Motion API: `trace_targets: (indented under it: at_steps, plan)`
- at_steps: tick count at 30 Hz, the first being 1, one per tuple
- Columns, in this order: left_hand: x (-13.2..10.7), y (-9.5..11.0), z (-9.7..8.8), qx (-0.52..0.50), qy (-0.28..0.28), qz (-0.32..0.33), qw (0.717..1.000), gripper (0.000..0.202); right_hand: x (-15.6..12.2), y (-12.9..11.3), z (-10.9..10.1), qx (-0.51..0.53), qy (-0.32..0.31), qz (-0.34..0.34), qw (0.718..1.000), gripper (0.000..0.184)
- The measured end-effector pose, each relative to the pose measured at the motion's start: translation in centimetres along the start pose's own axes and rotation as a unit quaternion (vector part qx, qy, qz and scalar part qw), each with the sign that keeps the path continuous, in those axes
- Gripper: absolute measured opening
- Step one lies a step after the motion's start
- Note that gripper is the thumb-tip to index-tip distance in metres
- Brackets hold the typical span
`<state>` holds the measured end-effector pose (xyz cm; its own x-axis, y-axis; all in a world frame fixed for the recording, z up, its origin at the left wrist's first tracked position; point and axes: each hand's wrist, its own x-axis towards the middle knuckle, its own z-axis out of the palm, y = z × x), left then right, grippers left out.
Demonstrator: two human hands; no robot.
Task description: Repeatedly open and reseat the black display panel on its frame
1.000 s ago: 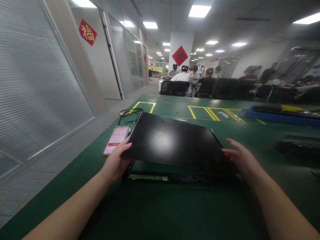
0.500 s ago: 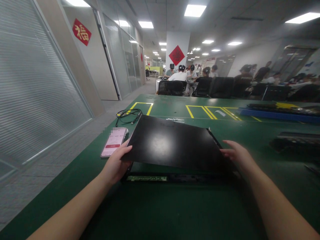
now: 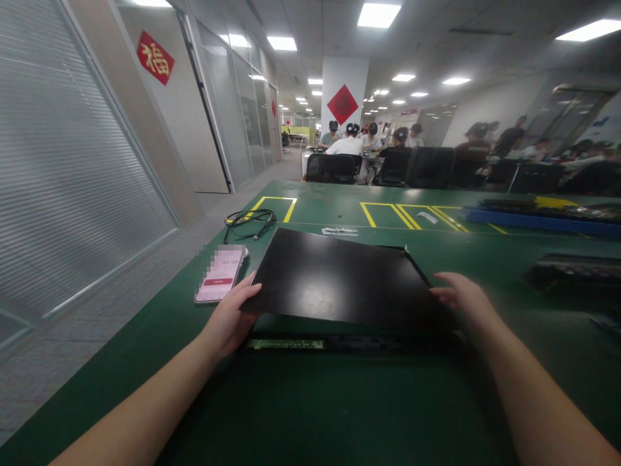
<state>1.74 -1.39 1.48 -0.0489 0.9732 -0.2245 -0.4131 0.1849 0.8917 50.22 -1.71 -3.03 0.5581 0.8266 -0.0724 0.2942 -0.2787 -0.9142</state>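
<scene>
A flat black panel point(image 3: 339, 277) lies tilted over a black frame with a narrow green circuit strip point(image 3: 285, 344) along its near edge, on a green table point(image 3: 310, 401). My left hand point(image 3: 231, 317) grips the panel's near left corner, thumb on top. My right hand point(image 3: 463, 299) holds the panel's right edge, fingers curled at the side. The panel's near edge is raised a little above the frame.
A phone point(image 3: 220, 274) with a lit screen lies just left of the panel. A coiled black cable point(image 3: 248, 223) sits farther back. Yellow taped rectangles point(image 3: 410, 215) mark the table. Dark parts point(image 3: 572, 272) and a blue tray point(image 3: 538, 220) lie at right. Several people sit beyond.
The panel has come down, its near edge now lower and closer to the frame. Both hands stayed at its sides and went down with it.
</scene>
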Motion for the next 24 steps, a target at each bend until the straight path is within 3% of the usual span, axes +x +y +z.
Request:
trace_targets:
  at_steps: [4, 10, 18, 24]
  plan:
    - [0.27, -0.26, -0.23, -0.004, 0.003, -0.007, 1.0, 0.058, 0.13, 0.25, 0.09, -0.016, 0.015, -0.009, 1.0, 0.058]
    - [0.55, -0.57, -0.62, -0.017, -0.005, -0.01, 1.0, 0.068, 0.59, 0.85, 0.07, -0.045, 0.016, -0.023, 0.999, 0.048]
    - [0.38, -0.38, -0.31, -0.006, -0.002, -0.024, 1.0, 0.062, 0.54, 0.52, 0.06, -0.089, 0.016, -0.017, 0.996, 0.05]
    - [0.41, -0.4, -0.41, -0.001, -0.019, -0.021, 1.0, 0.072, 0.41, 0.24, 0.15, -0.115, 0.025, -0.018, 0.993, 0.045]
